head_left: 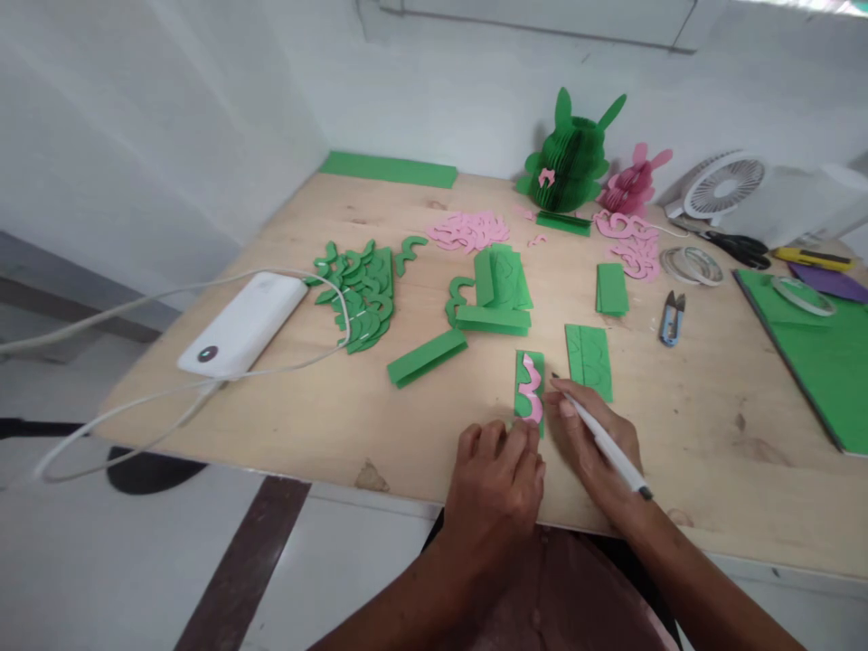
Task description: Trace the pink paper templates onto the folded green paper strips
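- While the left hand (498,475) lies low on the work with its fingers bent and bunched together, their tips press on the near end of a wavy, flat pink paper cutout (533,407); whether the thumb pinches anything underneath, I cannot tell.
- The right hand (600,443) grasps a slim white pen with a dark tip (610,445) between thumb and fingers; the tip hangs just beside the cutout's right side, and I cannot tell whether it touches anything.
- The pink cutout lies on a narrow green paper rectangle (519,371), flat on the pale wooden tabletop (325,416) near its front edge.
- Both pieces look very light and thin. The cutout should bend easily and could slide on the smooth green paper, its narrow necks being the likeliest to crease or tear. It seems best held by flat fingertips on a broad lobe, with the rectangle pinned at its near end.
- Just right of them is a green paper rectangle with drawn curves (589,362); to the left, a folded green paper strip (427,357).
- Farther out are a heap of curved green paper cutouts (359,294), a heap of curved pink paper cutouts (469,231) and small blue-handled metal snips (672,318).
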### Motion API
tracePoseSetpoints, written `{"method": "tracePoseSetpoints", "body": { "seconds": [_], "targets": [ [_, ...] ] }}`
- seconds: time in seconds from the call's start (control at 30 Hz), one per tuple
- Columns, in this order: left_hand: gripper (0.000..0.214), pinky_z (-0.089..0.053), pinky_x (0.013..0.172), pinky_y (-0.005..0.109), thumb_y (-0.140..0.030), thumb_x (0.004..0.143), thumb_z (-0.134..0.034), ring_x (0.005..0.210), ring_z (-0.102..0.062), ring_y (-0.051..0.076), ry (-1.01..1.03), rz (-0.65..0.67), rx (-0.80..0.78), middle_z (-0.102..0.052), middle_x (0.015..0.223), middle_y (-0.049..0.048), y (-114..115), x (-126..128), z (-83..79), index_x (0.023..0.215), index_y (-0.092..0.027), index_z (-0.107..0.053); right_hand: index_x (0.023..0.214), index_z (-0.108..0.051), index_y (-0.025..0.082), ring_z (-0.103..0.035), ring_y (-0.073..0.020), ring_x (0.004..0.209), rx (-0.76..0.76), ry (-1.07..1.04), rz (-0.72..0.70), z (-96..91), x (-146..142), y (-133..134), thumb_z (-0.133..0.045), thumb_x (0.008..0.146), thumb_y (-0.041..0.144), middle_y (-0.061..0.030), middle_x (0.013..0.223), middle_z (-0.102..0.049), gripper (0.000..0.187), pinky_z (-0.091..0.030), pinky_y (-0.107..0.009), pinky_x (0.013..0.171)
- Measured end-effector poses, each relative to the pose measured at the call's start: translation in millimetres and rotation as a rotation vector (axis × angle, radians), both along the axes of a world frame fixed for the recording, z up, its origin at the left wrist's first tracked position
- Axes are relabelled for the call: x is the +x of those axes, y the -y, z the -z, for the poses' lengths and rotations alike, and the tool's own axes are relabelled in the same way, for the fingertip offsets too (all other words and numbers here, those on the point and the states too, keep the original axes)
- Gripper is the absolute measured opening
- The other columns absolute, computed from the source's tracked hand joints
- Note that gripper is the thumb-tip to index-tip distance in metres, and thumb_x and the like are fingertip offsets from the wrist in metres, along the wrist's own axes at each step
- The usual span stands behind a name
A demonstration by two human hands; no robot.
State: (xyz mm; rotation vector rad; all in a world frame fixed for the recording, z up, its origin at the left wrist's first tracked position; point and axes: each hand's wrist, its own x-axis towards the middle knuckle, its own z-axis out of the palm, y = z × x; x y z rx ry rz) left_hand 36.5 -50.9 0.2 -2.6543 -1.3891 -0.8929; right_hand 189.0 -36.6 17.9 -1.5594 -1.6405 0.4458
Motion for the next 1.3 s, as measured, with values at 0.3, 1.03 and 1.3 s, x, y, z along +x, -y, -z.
{"method": "tracePoseSetpoints", "body": {
  "seconds": [0.3, 1.03, 1.3],
  "targets": [
    [0.027, -0.041, 0.081, 0.043, -0.020, 0.088, -0.055, 0.090, -0.054, 0.024, 0.013, 0.010, 0.006, -0.066, 0.109, 0.0118, 0.3, -1.4, 1.2, 0.111, -0.010, -0.064, 0.115, -0.062, 0.022, -0.067, -0.0199, 0.081, 0.119, 0.321, -0.121, 11.5, 2.9, -2.0, -0.046, 0.095, 0.019, -0.0049, 0.099, -0.074, 0.025, -0.053, -0.034, 0.076],
    [0.017, -0.039, 0.095, 0.042, -0.017, 0.089, -0.047, 0.110, -0.055, 0.025, 0.242, 0.036, -0.245, -0.067, 0.113, 0.0070, -20.9, -18.9, -15.8, 0.100, -0.017, -0.060, 0.112, -0.061, 0.019, -0.062, -0.0211, 0.076, 0.163, 0.358, -0.159, 10.1, 1.6, -1.7, -0.052, 0.092, 0.016, -0.0061, 0.085, -0.071, 0.022, -0.049, -0.035, 0.070],
    [0.020, -0.033, 0.098, 0.044, -0.016, 0.089, -0.047, 0.113, -0.052, 0.027, 0.263, 0.057, -0.288, -0.066, 0.117, 0.0043, -20.5, -17.5, -8.3, 0.104, -0.019, -0.059, 0.110, -0.061, 0.018, -0.061, -0.0217, 0.079, 0.177, 0.365, -0.167, 8.2, -0.6, -1.3, -0.053, 0.091, 0.013, -0.0054, 0.083, -0.069, 0.021, -0.048, -0.035, 0.072]
  ]
}}
